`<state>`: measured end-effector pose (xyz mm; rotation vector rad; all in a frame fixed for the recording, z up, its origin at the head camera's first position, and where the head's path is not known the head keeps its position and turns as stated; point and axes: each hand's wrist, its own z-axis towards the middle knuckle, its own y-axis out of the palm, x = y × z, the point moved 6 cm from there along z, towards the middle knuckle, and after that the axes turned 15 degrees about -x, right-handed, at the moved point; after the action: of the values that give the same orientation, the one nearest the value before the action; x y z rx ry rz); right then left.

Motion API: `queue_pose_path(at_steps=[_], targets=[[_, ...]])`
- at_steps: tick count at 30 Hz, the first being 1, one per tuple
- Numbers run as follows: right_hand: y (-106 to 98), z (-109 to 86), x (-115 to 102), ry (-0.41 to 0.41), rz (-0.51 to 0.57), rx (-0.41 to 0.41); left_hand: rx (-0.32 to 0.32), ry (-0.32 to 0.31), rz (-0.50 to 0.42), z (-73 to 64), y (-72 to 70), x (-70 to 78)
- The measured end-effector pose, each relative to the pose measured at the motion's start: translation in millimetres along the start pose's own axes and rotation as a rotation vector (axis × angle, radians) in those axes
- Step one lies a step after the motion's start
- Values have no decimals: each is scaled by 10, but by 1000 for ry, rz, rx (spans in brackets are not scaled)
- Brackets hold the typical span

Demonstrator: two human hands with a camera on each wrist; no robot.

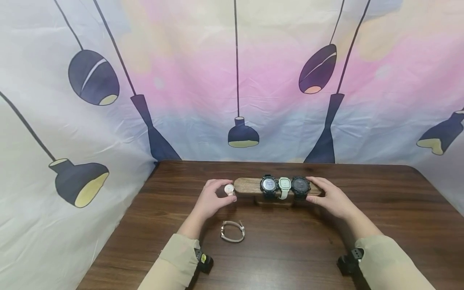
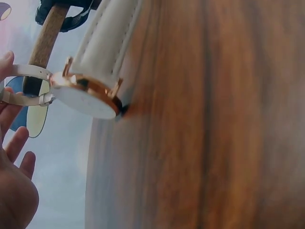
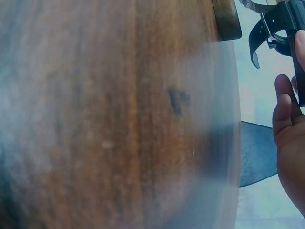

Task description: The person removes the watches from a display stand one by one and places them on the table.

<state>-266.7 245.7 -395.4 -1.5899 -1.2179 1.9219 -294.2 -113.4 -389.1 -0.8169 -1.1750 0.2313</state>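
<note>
My left hand (image 1: 211, 197) pinches a small wristwatch (image 1: 229, 189) with a white dial at the left end of a wooden watch stand (image 1: 248, 185). In the left wrist view its pale strap (image 2: 28, 71) forms a loop between the fingers. With thumb and fingers, my right hand (image 1: 334, 198) grips the stand's right end. Along the bar sit a black watch with a pale dial (image 1: 269, 184), a mint-green watch (image 1: 284, 184) and an all-black watch (image 1: 300, 185). Nearer me, another watch with a pale strap (image 1: 233, 240) and rose-gold case (image 2: 86, 88) lies on its side.
The dark wooden table (image 1: 275, 257) spans the view below the hands. A fabric backdrop (image 1: 203, 80) printed with hanging lamps stands behind and to the left of it. The stand's base (image 1: 273, 201) shows beneath the bar.
</note>
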Motion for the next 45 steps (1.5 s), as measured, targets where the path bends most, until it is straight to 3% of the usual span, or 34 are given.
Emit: queue_pose_path(at_steps=[3,9,19,26,40,45], targets=[[3,1,4,1,3,0,15,14,-4,-12,10,6],[2,-1,8,2,2,-2,48,114,26,-41,6,70],[1,-10,7,-6,-9,10,31,82,-8,-80,49,95],[-11,-24,10,-5,-1,18,-44,81,-50,-88,185,138],[5,-20,6,-3,10,8,-218,58,-16,-145,361,179],[12,-22,3,-1,15,2,-254,58,-27,-165,400,193]])
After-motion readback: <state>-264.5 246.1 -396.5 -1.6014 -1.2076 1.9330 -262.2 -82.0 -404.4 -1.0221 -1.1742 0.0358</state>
